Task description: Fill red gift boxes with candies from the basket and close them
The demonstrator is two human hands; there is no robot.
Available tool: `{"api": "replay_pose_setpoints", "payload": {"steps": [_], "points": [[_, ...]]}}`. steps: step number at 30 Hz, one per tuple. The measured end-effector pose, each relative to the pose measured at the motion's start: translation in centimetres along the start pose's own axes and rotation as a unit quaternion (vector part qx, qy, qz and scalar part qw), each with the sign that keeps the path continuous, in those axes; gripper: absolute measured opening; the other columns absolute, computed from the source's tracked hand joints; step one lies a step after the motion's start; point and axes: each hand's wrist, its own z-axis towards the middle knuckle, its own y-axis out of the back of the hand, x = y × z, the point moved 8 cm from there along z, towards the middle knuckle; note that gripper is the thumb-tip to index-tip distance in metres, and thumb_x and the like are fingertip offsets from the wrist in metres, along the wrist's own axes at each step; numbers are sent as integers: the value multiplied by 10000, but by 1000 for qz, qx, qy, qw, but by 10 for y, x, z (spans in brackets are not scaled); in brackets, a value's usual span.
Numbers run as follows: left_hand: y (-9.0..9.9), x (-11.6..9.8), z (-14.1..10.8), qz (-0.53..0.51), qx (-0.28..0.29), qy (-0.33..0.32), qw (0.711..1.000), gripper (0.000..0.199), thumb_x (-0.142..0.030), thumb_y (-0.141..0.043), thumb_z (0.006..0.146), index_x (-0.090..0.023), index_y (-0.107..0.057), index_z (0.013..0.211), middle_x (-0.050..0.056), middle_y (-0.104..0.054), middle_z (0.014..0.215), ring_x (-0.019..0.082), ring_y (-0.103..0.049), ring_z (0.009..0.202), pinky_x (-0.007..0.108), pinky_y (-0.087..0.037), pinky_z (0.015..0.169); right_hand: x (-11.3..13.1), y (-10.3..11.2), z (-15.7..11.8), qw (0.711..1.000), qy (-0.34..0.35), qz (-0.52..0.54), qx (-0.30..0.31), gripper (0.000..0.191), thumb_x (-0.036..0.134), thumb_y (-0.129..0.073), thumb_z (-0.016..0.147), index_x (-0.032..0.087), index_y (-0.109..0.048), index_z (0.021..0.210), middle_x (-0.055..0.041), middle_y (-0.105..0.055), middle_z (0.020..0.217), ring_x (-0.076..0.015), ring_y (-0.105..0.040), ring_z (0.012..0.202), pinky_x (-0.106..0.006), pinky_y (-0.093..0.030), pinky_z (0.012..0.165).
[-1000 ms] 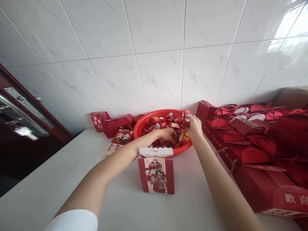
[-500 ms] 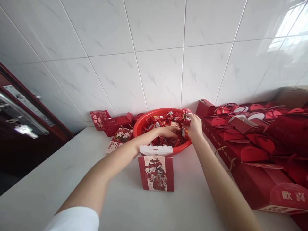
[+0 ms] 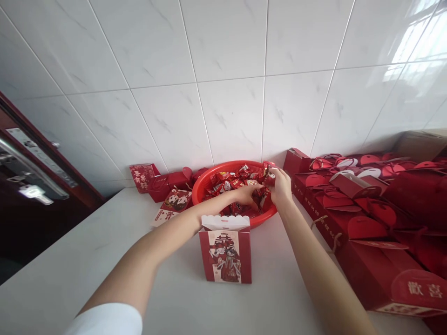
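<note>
A red plastic basket (image 3: 199, 190) stands against the wall, filled with small red-wrapped candies (image 3: 226, 186). My left hand (image 3: 247, 194) reaches down into it, thumb and fingers apart over the candies. At the basket's right rim, my right hand (image 3: 281, 185) is closed around red-wrapped candies (image 3: 268, 173), partly hidden by the fingers. In front of the basket, nearer to me, a red gift box (image 3: 225, 256) stands upright, printed with a figure in red dress. Its white scalloped top flap (image 3: 225, 222) is raised.
Many red gift boxes (image 3: 370, 270) crowd the right side of the white table (image 3: 174, 298). Folded red boxes (image 3: 167, 182) and a printed card box (image 3: 172, 204) lie left of the basket. A tiled wall (image 3: 230, 121) closes the back; a door with keys (image 3: 35, 193) is at left.
My left hand has drawn slightly lower in the basket, its thumb now spread from the fingers. The right hand keeps its grip at the rim. The view has tilted up a little.
</note>
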Motion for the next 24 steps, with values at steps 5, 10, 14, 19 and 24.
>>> {"api": "replay_pose_setpoints", "payload": {"steps": [5, 10, 14, 19, 24], "points": [[1, 6, 4, -55, -20, -1, 998, 645, -88, -757, 648, -145, -602, 1271, 85, -699, 1140, 237, -676, 991, 352, -535, 894, -2, 0, 1, 1000, -10, 6, 2, 89, 189, -619, 597, 205, -536, 625, 76, -514, 498, -95, -474, 442, -219, -427, 422], [-1, -1, 3, -87, -23, -24, 996, 528, -31, -706, 654, -158, -644, 1163, 31, -710, 1012, 182, -675, 846, 323, -541, 837, -3, 1, 3, 1000, -14, 9, 1, 87, 190, -624, 608, 204, -541, 629, 78, -498, 494, -97, -472, 430, -226, -430, 416], [-5, 1, 4, -130, -1, -11, 991, 521, 14, -655, 640, -159, -660, 1131, 8, -709, 941, 162, -670, 794, 302, -539, 793, -4, 0, 4, 1000, -11, 9, 5, 119, 201, -648, 617, 207, -531, 636, 77, -507, 513, -101, -493, 443, -228, -435, 423], [0, -4, 4, -165, -24, -17, 986, 402, -22, -690, 653, -136, -677, 1038, -12, -684, 747, 153, -640, 695, 278, -517, 702, -4, 0, 4, 1000, -14, 10, 8, 105, 203, -640, 590, 207, -546, 635, 75, -517, 508, -97, -477, 435, -221, -413, 399], [9, -10, 4, -178, -52, -31, 982, 267, -101, -763, 648, -130, -693, 904, -20, -659, 676, 134, -607, 651, 256, -484, 667, -3, 0, 3, 1000, -11, 10, 10, 112, 193, -640, 582, 205, -531, 607, 73, -503, 485, -97, -465, 433, -204, -353, 367]]}}
